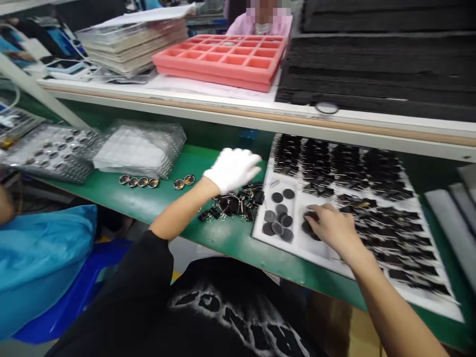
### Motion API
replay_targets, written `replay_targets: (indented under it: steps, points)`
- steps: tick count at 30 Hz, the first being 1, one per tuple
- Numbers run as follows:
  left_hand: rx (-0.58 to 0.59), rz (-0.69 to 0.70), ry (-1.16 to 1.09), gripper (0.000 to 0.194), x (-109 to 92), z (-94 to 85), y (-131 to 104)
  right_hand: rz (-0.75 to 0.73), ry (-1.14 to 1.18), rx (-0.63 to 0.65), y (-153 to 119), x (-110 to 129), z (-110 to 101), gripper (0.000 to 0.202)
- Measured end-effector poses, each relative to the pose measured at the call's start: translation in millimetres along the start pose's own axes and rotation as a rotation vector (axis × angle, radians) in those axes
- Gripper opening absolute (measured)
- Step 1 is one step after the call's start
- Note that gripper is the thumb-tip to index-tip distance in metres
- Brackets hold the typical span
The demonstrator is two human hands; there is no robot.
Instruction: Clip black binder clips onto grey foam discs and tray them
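Note:
My left hand [234,170], in a white glove, hovers over or just behind a pile of black binder clips [238,203]; its fingers look spread and nothing shows in them. My bare right hand [333,224] reaches into a compartment of the white tray [308,252], its fingertips at dark discs [308,227] partly hidden beneath them. Whether it grips a disc is too small to tell. More round dark discs [281,208] lie in the compartment to the left. Rows of black clips [397,233] fill the tray's right and rear parts.
Small round pieces [143,182] lie on the green table [178,213], near clear plastic trays [137,146]. A shelf [223,116] crosses above, bearing a pink divided tray [215,72] and black foam [372,64]. A person in pink sits beyond; another person's arm is at far left.

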State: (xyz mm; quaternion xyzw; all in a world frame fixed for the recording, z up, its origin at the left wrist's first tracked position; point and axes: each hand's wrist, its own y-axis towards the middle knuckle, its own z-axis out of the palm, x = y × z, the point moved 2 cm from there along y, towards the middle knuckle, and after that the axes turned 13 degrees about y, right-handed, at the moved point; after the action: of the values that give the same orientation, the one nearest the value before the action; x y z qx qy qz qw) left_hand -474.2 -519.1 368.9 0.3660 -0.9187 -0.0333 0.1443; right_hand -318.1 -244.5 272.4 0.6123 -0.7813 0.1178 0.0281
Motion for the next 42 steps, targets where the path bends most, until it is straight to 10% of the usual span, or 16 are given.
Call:
replay_targets:
  steps: [4, 7, 14, 20, 32, 42]
  points:
    - [0.495, -0.283, 0.195, 0.061, 120, 44.4, -74, -0.109, 0.213, -0.172, 3, 0, -23, 0.031]
    - [0.631, -0.265, 0.159, 0.075, 157, 85.0, -106, -0.182, 0.513, -0.261, 13, 29, -45, 0.030]
    - [0.274, -0.232, 0.023, 0.053, 127, 127.8, -71, -0.335, 0.907, 0.106, 97, 173, -40, 0.014]
    - [0.159, -0.292, -0.020, 0.046, 104, 135.4, -34, -0.101, 0.957, 0.239, 179, 248, 2, 0.013]
    - [0.159, -0.266, -0.066, 0.049, 106, 145.4, -36, -0.185, 0.583, 0.216, 208, 266, 22, 0.031]
    - [0.042, -0.124, -0.140, 0.023, 110, 143.9, -45, -0.379, -0.090, 0.396, 142, 188, -36, 0.035]
